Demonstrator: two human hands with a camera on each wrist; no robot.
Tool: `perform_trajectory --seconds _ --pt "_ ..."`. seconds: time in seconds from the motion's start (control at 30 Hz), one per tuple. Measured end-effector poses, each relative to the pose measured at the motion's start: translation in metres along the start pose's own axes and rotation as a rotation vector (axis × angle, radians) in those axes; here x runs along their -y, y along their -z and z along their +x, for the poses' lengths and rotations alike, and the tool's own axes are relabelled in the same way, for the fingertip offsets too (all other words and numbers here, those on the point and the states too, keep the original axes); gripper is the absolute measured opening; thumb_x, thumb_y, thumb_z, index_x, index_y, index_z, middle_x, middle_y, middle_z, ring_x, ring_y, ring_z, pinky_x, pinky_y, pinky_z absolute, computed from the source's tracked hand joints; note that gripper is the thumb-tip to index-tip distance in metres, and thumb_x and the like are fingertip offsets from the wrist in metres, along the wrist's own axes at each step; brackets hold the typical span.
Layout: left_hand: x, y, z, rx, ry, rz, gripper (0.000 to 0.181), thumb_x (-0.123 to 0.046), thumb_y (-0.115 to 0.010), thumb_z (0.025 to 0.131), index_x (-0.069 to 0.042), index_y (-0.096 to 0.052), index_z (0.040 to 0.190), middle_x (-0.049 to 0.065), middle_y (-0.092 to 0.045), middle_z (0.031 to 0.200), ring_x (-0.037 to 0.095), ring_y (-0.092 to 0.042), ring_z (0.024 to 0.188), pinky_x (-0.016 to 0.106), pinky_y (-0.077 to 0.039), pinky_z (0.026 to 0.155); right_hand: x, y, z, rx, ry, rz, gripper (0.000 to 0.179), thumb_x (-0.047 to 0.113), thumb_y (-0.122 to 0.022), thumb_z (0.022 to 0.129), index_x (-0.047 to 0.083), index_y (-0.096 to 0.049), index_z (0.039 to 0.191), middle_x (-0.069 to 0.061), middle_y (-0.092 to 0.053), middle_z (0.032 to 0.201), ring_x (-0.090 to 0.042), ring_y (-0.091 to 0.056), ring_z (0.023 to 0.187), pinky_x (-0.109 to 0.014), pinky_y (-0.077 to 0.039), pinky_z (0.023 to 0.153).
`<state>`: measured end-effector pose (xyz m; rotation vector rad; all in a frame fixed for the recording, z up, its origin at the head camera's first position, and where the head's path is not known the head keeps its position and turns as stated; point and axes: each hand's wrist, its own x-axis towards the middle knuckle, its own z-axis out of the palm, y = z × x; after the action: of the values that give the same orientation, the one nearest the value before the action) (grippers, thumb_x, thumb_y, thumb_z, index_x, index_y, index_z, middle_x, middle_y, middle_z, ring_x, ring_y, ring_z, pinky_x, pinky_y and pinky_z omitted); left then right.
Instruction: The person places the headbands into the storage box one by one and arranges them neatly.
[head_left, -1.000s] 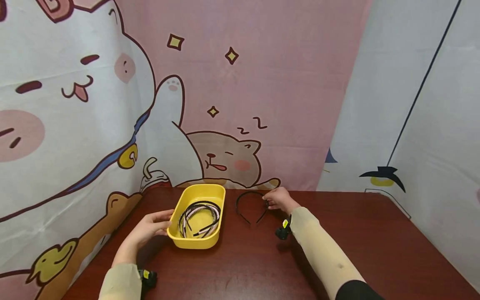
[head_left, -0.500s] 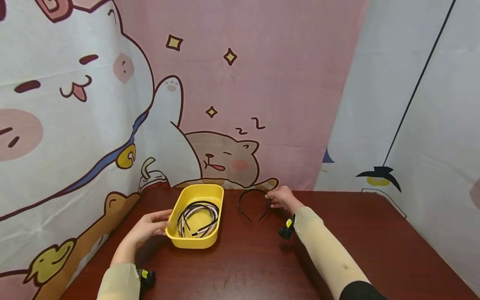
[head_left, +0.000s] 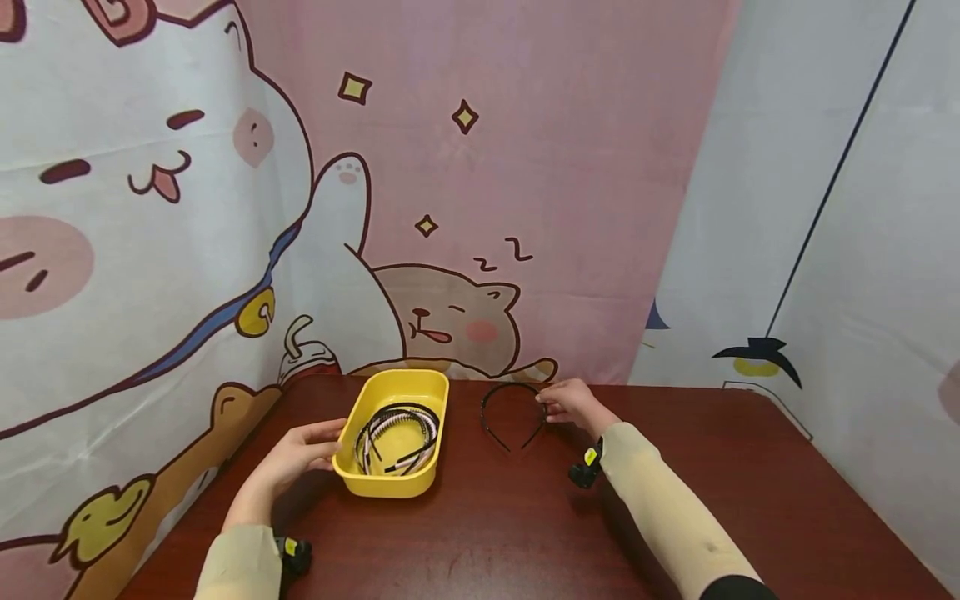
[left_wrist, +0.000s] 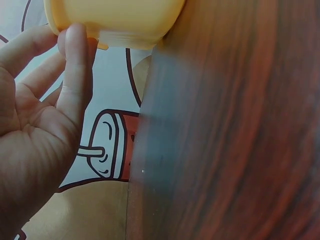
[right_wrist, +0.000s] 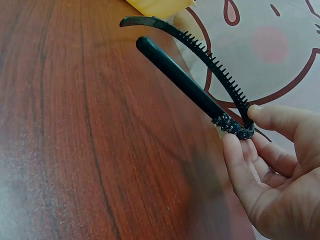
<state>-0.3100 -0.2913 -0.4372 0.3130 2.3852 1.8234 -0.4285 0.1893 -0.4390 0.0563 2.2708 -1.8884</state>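
Note:
My right hand (head_left: pixel 573 402) pinches a black headband (head_left: pixel 483 410) by its side, over the back of the table to the right of the bin. In the right wrist view the headband (right_wrist: pixel 175 75) shows small comb teeth along one arm and a glittery section near the fingertips (right_wrist: pixel 232 142). On the left, my left hand (head_left: pixel 296 454) holds the near left rim of a yellow plastic bin (head_left: pixel 390 487). Several headbands (head_left: pixel 405 412), black and light pink, lie curled together inside it. In the left wrist view, thumb and fingers meet at the rim of the bin (left_wrist: pixel 115 20).
The bin stands on a dark red-brown wooden table (head_left: pixel 495 533). A cartoon-printed cloth (head_left: pixel 585 167) hangs right behind the table's back edge and along both sides. Each wrist carries a small black camera (head_left: pixel 294 554).
My right hand has shifted a little to the right with the headband, which now hangs turned slightly differently. The left hand and the bin have stayed in place.

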Motion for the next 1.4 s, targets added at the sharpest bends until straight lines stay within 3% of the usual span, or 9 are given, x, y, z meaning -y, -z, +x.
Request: perform_trajectory --seconds 0.27,1.03,1.4 --pt "0.004 -0.002 -0.002 -0.004 0.010 0.001 0.059 -0.011 -0.063 0.093 0.010 -0.039 0.142 0.031 -0.051 0.132 0.026 -0.066 0.090 0.037 -0.057 0.077 -0.007 -0.002 -0.004 0.000 -0.018 0.019 0.028 0.008 -0.067 0.089 -0.011 -0.064 0.109 -0.022 -0.065 0.105 -0.014 -0.057 0.063 -0.031 -0.057 0.060" --pt "0.001 -0.002 -0.001 -0.014 0.001 0.015 0.057 -0.009 -0.063 0.093 0.011 -0.039 0.141 0.032 -0.052 0.130 0.025 -0.066 0.089 0.039 -0.056 0.078 -0.007 0.001 -0.008 0.022 -0.008 0.068 0.035 0.010 -0.066 0.091 -0.011 -0.059 0.118 -0.026 -0.060 0.119 -0.013 -0.058 0.065 -0.032 -0.058 0.064" --pt "0.000 -0.002 0.000 -0.010 0.007 0.004 0.059 -0.009 -0.064 0.093 0.010 -0.039 0.142 0.031 -0.051 0.131 0.025 -0.066 0.091 0.036 -0.057 0.077 -0.006 -0.002 -0.012 0.028 0.001 0.100 0.032 0.007 -0.066 0.089 -0.012 -0.059 0.115 -0.018 -0.065 0.100 -0.015 -0.058 0.066 -0.036 -0.058 0.068"
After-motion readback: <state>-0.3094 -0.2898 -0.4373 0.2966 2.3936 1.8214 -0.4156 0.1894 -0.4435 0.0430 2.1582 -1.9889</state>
